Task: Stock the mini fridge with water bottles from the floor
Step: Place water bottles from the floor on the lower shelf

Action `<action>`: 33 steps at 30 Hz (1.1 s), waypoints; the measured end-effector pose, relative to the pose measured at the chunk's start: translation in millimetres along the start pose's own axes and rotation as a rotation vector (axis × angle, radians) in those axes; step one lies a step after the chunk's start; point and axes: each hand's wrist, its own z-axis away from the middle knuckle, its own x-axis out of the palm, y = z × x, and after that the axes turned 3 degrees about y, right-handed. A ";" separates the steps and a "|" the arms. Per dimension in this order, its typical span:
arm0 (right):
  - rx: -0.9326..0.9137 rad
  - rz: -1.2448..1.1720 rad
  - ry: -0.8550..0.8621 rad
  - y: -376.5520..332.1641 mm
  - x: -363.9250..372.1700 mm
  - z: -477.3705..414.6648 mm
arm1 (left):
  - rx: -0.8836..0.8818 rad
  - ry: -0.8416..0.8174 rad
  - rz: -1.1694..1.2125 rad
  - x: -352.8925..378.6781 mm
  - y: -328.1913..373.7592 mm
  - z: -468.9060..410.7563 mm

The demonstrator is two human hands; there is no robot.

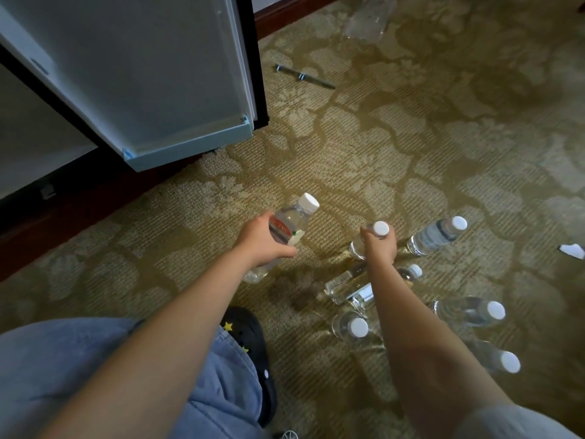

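The person wears light blue denim trousers (63, 353), creased over the knee, and a black clog-style shoe (253, 343) decorated with yellow star charms (228, 326) and a small white round stud (266, 373). Both forearms are bare up from the left hand (259, 240) and right hand (380, 248). A pale grey sleeve (512, 423) covers the right upper arm.

Colours as I read them on my feed: carpet (411, 137), olive and beige in a leafy damask pattern; bottles (430, 239), clear, with white caps (459, 223); labelled bottle (294, 218), its band (280, 228) red, white and green; fridge door (142, 74), pale grey-blue inside, black-edged; trousers (63, 359), faded blue; shoe (253, 331), black with yellow stars (228, 327).
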 end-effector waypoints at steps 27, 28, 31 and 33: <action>-0.657 0.036 -0.521 -199.7 83.9 293.4 | 0.033 0.689 0.647 -199.1 -10.7 119.8; -0.685 0.053 -0.536 -203.3 87.1 311.0 | 0.039 0.721 0.659 -211.8 -18.1 132.5; -0.766 0.106 -0.579 -209.5 96.5 362.2 | 0.054 0.806 0.688 -246.5 -48.1 168.6; -0.807 0.137 -0.608 -211.9 104.4 392.5 | 0.060 0.853 0.703 -265.0 -71.5 191.8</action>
